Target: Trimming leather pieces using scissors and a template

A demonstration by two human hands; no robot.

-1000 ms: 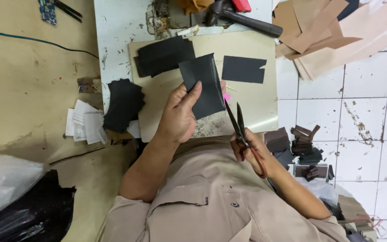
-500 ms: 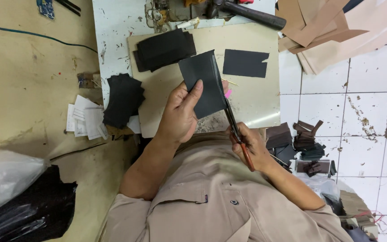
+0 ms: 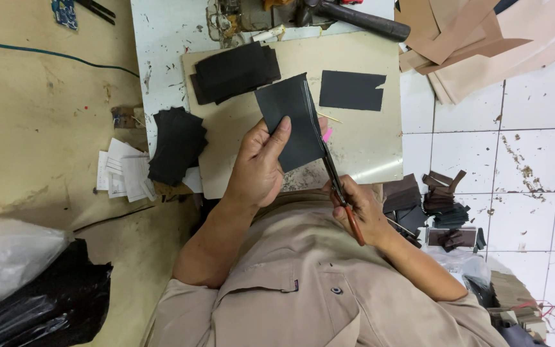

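Left hand (image 3: pixel 261 168) pinches a black sheet (image 3: pixel 290 122) above the tan board (image 3: pixel 367 144); right hand (image 3: pixel 361 209) closes scissors (image 3: pixel 335 180) along its right edge, cut partway. Trimmed black pieces (image 3: pixel 236 72) lie stacked beyond.

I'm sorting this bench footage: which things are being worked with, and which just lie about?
In use:
left hand
black sheet
right hand
scissors

Lying about:
stack of black pieces
single black piece
black pile
tan sheets
white papers
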